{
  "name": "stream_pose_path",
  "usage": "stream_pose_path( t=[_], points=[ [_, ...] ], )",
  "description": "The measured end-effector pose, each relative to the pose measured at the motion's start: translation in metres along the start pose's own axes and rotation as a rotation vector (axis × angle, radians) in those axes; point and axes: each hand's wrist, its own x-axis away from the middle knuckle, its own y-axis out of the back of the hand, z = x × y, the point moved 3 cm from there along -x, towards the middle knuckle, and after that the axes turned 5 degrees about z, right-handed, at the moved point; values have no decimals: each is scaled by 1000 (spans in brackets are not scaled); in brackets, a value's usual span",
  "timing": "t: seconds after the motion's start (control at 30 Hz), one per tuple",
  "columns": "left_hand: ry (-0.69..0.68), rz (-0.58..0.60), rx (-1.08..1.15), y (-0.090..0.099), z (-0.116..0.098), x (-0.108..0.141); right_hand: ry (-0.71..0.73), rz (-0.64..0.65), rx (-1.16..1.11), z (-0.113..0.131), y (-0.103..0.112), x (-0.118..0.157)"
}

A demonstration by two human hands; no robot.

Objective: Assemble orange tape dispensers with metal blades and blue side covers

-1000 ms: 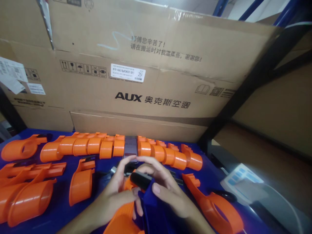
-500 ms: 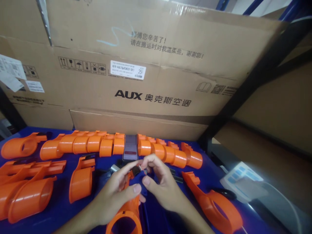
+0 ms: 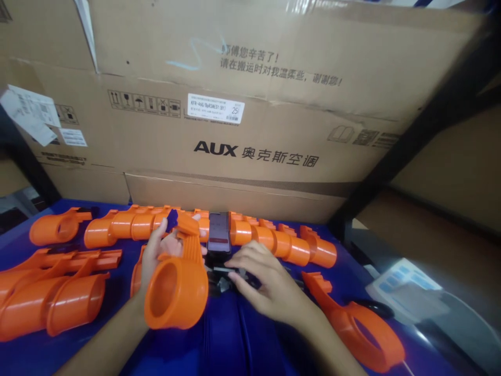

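My left hand (image 3: 151,256) is closed around the arm of an orange plastic part with a wide ring (image 3: 178,292), its ring hanging toward me. A small dark blue piece (image 3: 171,220) sits at the upper end of this part, by my thumb. My right hand (image 3: 266,279) rests low over several small dark pieces (image 3: 219,284) in front of the phone (image 3: 219,233). Its thumb and forefinger come together at a thin grey strip (image 3: 223,270); whether that strip is free of the pile I cannot tell.
Behind the phone runs a row of orange ring parts (image 3: 282,243). More orange parts (image 3: 74,303) lie at the left, and one (image 3: 364,334) at the right beside a clear plastic bag (image 3: 407,287). A large cardboard box (image 3: 235,183) walls off the back; a black post (image 3: 376,162) slants at the right.
My hands have moved apart. The left has turned and raised the orange part with its blue piece to the left; the right has let go of it and come down on the dark pieces.
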Motion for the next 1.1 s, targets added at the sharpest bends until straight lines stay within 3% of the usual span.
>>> stream_pose_path(
  t=[0.1, 0.23, 0.37, 0.47, 0.57, 0.7, 0.83, 0.93, 0.97, 1.1],
  points=[
    [-26, 40, 26, 6, -9, 2, -3, 208, 177, 24, -4, -7],
    [-89, 134, 43, 6, -18, 5, 114, 317, 314, 54, -28, -13],
    [-136, 203, -13, 0, -19, 7, 299, 227, 371, 59, -67, -18],
    [-62, 230, -28, -4, -10, 10, 318, 153, 390, 54, -87, -20],
    [-38, 258, -19, -5, -6, 13, 338, 95, 397, 54, -94, -18],
    [-81, 301, -2, -1, -9, 12, 419, 44, 412, 62, -83, -15],
    [-70, 298, -44, -1, -13, 12, 489, 39, 486, 64, -49, -10],
    [-135, 243, -50, -1, -15, 13, 491, -55, 557, 45, -18, -1],
    [-147, 225, -45, -1, -14, 13, 426, -113, 573, 34, -9, 2],
    [-17, 187, -43, 0, 0, 8, 273, -370, 431, -6, 10, 12]
  ],
)
